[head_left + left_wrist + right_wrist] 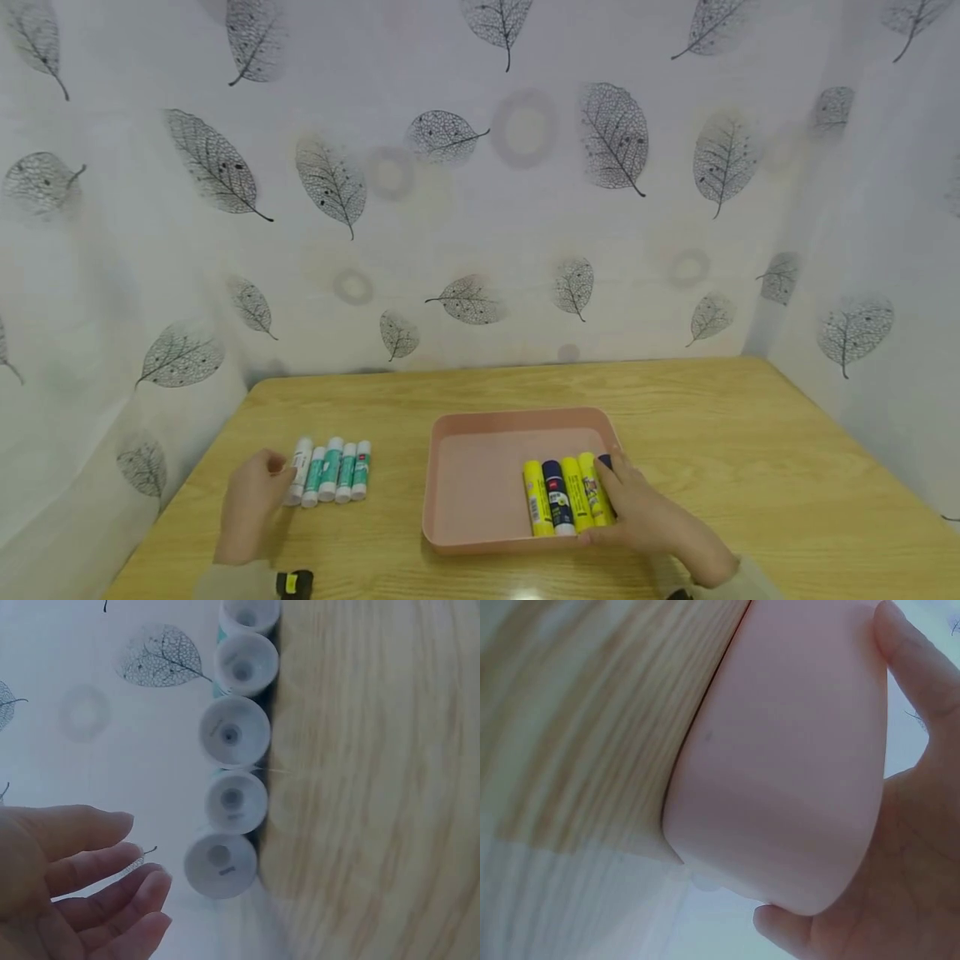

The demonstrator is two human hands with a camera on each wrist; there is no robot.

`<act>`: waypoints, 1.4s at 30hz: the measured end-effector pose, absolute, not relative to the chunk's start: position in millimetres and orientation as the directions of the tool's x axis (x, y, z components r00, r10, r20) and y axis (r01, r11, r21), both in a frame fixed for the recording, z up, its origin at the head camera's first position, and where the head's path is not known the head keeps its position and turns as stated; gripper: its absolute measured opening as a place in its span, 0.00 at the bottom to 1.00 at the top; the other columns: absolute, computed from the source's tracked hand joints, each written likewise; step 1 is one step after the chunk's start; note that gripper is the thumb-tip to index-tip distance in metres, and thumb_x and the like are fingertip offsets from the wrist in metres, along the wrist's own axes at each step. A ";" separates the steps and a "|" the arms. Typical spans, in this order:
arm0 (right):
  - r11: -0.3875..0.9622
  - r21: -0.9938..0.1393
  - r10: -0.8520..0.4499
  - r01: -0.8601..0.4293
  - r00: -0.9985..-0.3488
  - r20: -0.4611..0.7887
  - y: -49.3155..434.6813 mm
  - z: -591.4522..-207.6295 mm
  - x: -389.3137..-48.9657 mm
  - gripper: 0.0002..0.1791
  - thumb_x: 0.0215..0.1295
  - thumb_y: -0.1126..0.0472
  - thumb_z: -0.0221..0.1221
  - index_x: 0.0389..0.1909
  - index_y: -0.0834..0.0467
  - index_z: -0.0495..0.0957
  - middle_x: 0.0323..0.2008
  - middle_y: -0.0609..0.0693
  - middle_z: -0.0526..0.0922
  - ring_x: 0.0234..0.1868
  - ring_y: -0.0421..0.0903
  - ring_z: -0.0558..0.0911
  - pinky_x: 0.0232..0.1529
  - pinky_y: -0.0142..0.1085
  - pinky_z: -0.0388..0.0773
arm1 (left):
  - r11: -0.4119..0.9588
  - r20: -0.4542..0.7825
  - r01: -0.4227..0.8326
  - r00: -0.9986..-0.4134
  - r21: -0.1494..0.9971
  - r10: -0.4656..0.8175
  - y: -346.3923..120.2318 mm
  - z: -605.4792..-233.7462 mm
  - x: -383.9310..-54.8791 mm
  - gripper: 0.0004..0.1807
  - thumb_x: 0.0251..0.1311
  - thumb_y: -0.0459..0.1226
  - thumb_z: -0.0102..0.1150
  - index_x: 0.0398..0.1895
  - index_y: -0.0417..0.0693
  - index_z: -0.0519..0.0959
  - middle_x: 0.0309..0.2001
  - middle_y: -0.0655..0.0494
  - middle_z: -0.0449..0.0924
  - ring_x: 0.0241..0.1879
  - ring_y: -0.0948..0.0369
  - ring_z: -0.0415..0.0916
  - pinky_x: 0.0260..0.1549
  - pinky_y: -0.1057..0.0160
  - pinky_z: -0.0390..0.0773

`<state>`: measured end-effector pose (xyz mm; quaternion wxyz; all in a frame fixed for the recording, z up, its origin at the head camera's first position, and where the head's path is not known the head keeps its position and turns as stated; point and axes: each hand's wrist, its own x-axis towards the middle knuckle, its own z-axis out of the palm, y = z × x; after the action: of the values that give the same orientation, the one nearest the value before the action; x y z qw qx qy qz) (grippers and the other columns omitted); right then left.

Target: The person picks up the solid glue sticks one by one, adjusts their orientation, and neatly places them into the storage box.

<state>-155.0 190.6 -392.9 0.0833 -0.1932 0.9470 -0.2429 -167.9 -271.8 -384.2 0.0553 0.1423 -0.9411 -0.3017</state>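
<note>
At the left lies a row of several white and green glue sticks (331,471) on the table. My left hand (253,500) is beside the leftmost white glue stick (298,471). In the left wrist view, that hand's loosely bent fingers (112,900) stand apart from the round white ends (232,731) and hold nothing. A pink tray (457,546) contains several yellow and dark blue glue sticks (558,500) in its front right part. Over its front right corner spreads my right hand (645,512), touching the rim beside a partly covered dark blue stick (606,460). The right wrist view shows the tray's outer wall (780,765).
A light wooden table (690,417) extends around the tray and the left row. Behind and at both sides hangs a white curtain (480,225) with leaf prints. Bare tray floor (480,475) shows left of the yellow and blue sticks.
</note>
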 end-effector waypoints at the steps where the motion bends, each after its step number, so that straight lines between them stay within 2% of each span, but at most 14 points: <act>1: 0.807 -0.493 -0.406 -0.326 -0.912 -0.062 190.7 -392.8 -155.1 0.59 0.39 0.34 0.61 0.62 0.72 0.52 0.62 0.74 0.40 0.61 0.70 0.45 0.54 0.62 0.51 | 0.773 -0.002 -0.243 -0.954 0.586 -0.299 -273.3 -385.8 -169.5 0.18 0.56 0.33 0.50 0.43 0.24 0.67 0.41 0.30 0.70 0.40 0.42 0.69 0.36 0.48 0.71; 14: 0.796 -0.511 -0.414 -0.326 -0.908 -0.065 191.7 -393.7 -154.5 0.58 0.41 0.36 0.62 0.62 0.73 0.51 0.62 0.75 0.39 0.61 0.71 0.44 0.54 0.63 0.49 | 0.730 -0.175 -0.308 -0.951 0.610 -0.255 -286.2 -403.6 -182.3 0.20 0.55 0.35 0.54 0.40 0.22 0.67 0.35 0.35 0.71 0.35 0.47 0.70 0.31 0.53 0.72; 21: 0.804 -0.505 -0.404 -0.314 -0.912 -0.075 190.4 -392.1 -154.8 0.58 0.41 0.36 0.62 0.62 0.73 0.51 0.62 0.74 0.40 0.61 0.71 0.45 0.54 0.62 0.50 | 0.735 -0.167 -0.313 -0.949 0.601 -0.268 -283.8 -400.8 -178.9 0.18 0.54 0.34 0.53 0.37 0.22 0.68 0.30 0.40 0.72 0.31 0.51 0.69 0.27 0.58 0.71; 29: 0.801 -0.512 -0.404 -0.309 -0.911 -0.083 189.9 -390.2 -153.8 0.57 0.42 0.37 0.62 0.62 0.73 0.51 0.62 0.74 0.39 0.61 0.71 0.44 0.54 0.62 0.49 | 0.747 -0.153 -0.318 -0.947 0.583 -0.284 -284.0 -398.9 -177.7 0.19 0.53 0.34 0.53 0.38 0.21 0.69 0.31 0.37 0.72 0.32 0.50 0.70 0.29 0.55 0.72; 36: 0.801 -0.509 -0.411 -0.315 -0.908 -0.084 190.0 -390.2 -153.1 0.57 0.43 0.37 0.62 0.62 0.73 0.50 0.62 0.75 0.40 0.60 0.71 0.45 0.54 0.62 0.50 | 0.755 -0.110 -0.301 -0.950 0.582 -0.294 -287.4 -397.9 -174.6 0.19 0.52 0.34 0.52 0.36 0.20 0.69 0.29 0.38 0.73 0.30 0.51 0.71 0.27 0.56 0.73; 42: 0.803 -0.509 -0.408 -0.311 -0.909 -0.088 189.9 -389.8 -153.5 0.57 0.43 0.37 0.62 0.62 0.73 0.50 0.62 0.75 0.39 0.61 0.71 0.45 0.54 0.62 0.50 | 0.744 -0.088 -0.296 -0.948 0.599 -0.307 -281.8 -387.8 -172.7 0.20 0.53 0.34 0.52 0.39 0.20 0.69 0.32 0.35 0.73 0.32 0.49 0.72 0.30 0.54 0.73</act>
<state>-153.5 189.9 -389.8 0.0971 -0.1903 0.9445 -0.2497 -172.7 -281.8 -387.8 0.0082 0.1615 -0.9338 -0.3193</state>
